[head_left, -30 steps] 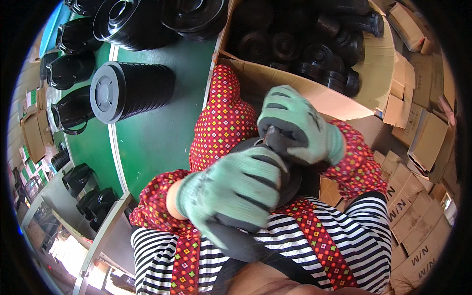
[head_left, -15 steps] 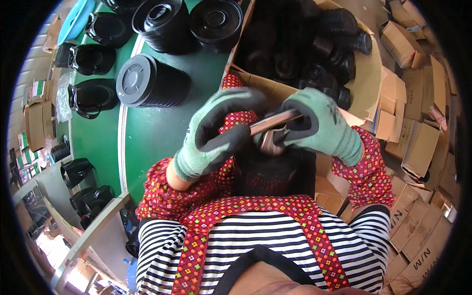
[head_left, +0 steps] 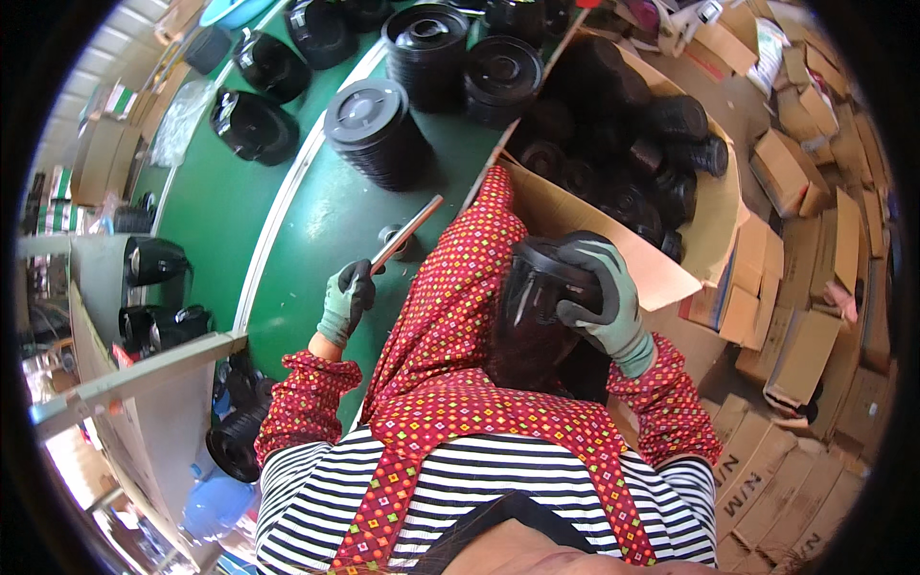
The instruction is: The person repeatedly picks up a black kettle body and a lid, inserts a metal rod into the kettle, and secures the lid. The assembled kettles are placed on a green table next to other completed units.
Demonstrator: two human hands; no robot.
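My left hand point(head_left: 347, 299), in a green glove with black palm and fingers, is closed around one end of a slim, shiny coppery bar point(head_left: 414, 230). The bar points up and away over the green table; its exact kind is unclear. Against its far part shows a small greyish round piece point(head_left: 390, 233), and I cannot tell whether the two are joined. My right hand point(head_left: 606, 302), gloved alike, grips the upper rim and side of a glossy black container point(head_left: 532, 311). That container leans in front of my apron, its lower part dark and hard to make out.
On the green table point(head_left: 287, 273) stand a stack of dark round lids point(head_left: 369, 125), more black stacks point(head_left: 428, 48) and glossy black housings point(head_left: 254, 125). A large carton point(head_left: 661, 273) full of black round parts is at the far right. Flattened cartons point(head_left: 805, 326) lie beyond.
Both hands were together at the coppery bar in front of me. My left hand has carried the bar left over the table; my right hand has let go and now grips the black container.
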